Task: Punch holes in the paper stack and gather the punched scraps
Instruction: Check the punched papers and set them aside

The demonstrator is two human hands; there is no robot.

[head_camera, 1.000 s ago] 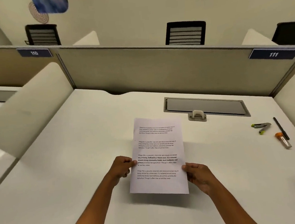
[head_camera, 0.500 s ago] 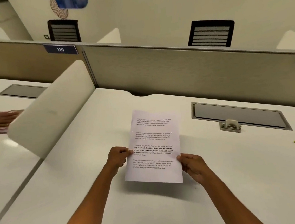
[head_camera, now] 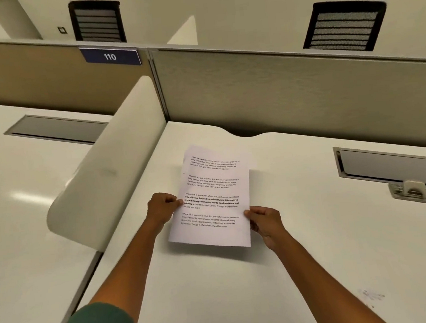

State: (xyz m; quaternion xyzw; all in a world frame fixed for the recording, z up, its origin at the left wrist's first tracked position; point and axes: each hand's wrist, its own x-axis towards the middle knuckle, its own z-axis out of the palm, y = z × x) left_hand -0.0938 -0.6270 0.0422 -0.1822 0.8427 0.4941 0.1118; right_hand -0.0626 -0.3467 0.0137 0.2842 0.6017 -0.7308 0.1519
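A thin stack of white printed paper [head_camera: 212,182] is held just above the white desk [head_camera: 304,243], its far end tilted away and a lower sheet peeking out at the top right. My left hand [head_camera: 160,208] pinches the stack's left edge at mid-height. My right hand [head_camera: 264,221] grips the right edge lower down. No hole punch is in view.
A rounded white side divider [head_camera: 109,170] stands left of the desk. A grey partition [head_camera: 290,87] with a "110" label [head_camera: 110,57] runs along the back. A grey cable tray [head_camera: 392,166] with a beige latch [head_camera: 410,191] sits at right. Small specks [head_camera: 372,297] mark the desk front right.
The view has swung left, so the pens and highlighters at right have left the frame. Both hands keep holding the paper stack, which has shifted slightly and fanned at its top.
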